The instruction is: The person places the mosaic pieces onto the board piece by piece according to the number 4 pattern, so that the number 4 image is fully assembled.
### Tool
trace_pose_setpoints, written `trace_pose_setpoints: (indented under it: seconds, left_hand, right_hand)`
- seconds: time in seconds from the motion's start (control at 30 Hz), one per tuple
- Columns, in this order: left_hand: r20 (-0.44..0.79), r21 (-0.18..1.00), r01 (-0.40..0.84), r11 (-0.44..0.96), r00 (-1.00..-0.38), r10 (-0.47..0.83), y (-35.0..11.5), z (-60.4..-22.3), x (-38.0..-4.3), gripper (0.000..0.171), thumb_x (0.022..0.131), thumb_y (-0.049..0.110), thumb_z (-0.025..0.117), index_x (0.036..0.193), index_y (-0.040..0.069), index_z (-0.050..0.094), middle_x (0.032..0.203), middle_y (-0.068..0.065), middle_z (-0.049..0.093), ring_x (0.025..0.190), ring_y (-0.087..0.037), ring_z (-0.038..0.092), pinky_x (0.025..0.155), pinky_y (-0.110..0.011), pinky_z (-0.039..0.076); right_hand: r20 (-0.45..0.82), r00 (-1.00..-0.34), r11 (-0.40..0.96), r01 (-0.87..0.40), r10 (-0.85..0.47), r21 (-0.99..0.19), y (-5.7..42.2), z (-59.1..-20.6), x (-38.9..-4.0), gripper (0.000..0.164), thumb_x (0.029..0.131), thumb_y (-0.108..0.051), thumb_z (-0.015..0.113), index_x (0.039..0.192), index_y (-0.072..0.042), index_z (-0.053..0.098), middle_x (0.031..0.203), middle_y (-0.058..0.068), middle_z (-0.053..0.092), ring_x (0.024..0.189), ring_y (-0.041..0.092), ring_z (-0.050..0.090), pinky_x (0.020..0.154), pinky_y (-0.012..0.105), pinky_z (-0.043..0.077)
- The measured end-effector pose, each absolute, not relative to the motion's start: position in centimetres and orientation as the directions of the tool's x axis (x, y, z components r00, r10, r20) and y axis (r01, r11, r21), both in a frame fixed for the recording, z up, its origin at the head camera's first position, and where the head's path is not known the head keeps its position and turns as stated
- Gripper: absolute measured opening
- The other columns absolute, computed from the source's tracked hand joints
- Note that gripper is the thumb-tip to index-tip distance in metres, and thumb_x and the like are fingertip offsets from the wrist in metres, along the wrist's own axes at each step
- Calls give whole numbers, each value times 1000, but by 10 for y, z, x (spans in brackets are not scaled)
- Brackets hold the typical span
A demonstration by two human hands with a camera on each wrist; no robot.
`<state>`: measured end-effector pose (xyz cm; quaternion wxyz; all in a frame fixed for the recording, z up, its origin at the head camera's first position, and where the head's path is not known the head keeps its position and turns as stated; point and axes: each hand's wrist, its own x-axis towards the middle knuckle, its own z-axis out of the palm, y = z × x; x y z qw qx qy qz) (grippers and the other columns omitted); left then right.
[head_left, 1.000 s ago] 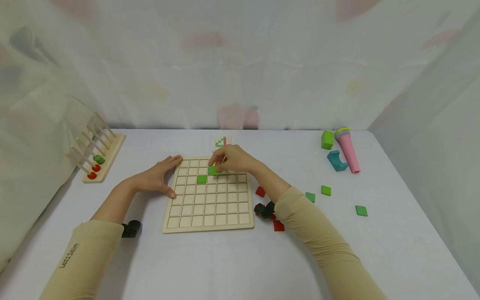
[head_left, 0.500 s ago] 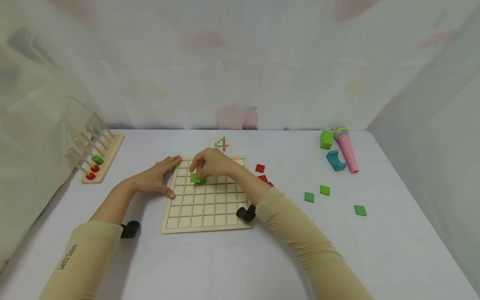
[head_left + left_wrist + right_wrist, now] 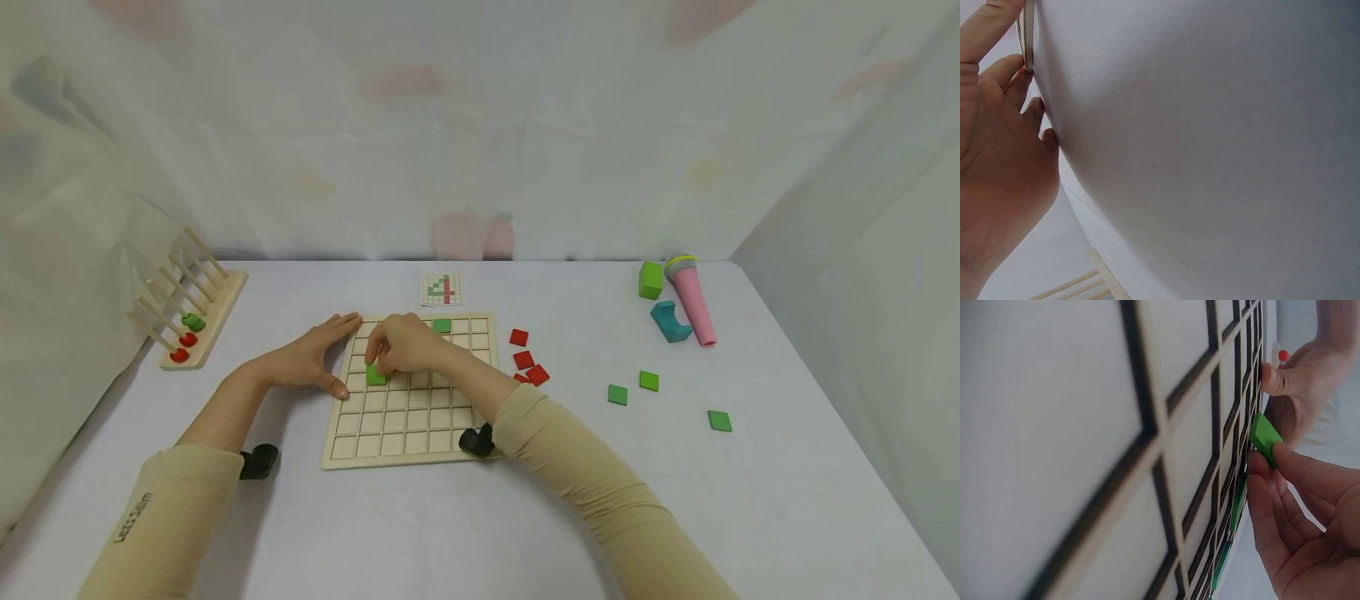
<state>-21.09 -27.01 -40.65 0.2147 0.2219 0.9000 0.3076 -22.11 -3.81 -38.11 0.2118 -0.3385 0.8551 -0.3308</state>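
Note:
A light wooden grid board (image 3: pixel 412 461) lies on the white table. My right hand (image 3: pixel 407 343) pinches a green square tile (image 3: pixel 376 376) between thumb and fingertip, over the board's left part. In the right wrist view that tile (image 3: pixel 1265 437) stands tilted against the grid. Another green tile (image 3: pixel 442 326) sits in a cell of the top row. Green tiles (image 3: pixel 1238 501) in the grid also show beyond my right fingers. My left hand (image 3: pixel 303 357) is spread at the board's left edge, thumb and fingertips touching it; in the left wrist view the fingers (image 3: pixel 1016 87) reach the board's side.
A small pattern card (image 3: pixel 442 289) lies behind the board. Red tiles (image 3: pixel 537 375) lie to its right, with loose green tiles (image 3: pixel 617 395) farther off. At back right are a green block (image 3: pixel 651 281), a teal piece (image 3: pixel 671 322) and a pink toy microphone (image 3: pixel 696 307). A peg rack (image 3: pixel 217 321) stands left.
My right hand has moved left and toward me across the board, carrying the green tile. The top-row green tile and several red tiles have come into view. My left hand stays put.

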Motion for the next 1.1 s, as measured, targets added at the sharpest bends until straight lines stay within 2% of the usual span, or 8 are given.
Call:
trace_pose_setpoints:
  seconds: [0.23,0.47,1.1]
  left_hand:
    - [-244,656,269,705,-809,535,-269,-405,-209,128,63,32,92,157,-3,12,166,-24,2,152,-50,-10,116,-75,-3]
    - [-244,661,268,701,-806,538,-270,-405,-209,128,63,30,92,157,-3,12,167,-23,1,152,-50,-11,116,-74,-4]
    - [-246,657,267,705,-808,535,-269,-405,-210,127,63,31,92,157,-2,12,167,-23,2,152,-50,-10,117,-74,-3]
  right_hand:
    - [-146,-681,583,-473,-718,-661,-40,-382,-218,12,83,-9,74,94,-13,76,82,1,74,67,5,60,60,15,45]
    - [-152,-690,619,-502,-708,-603,-41,-381,-217,9,84,-14,76,93,-16,77,83,-4,74,73,5,62,65,15,46]
    - [-133,-690,625,-535,-711,-568,-42,-384,-216,6,84,-15,77,90,-14,78,85,-4,75,74,5,62,65,14,46]
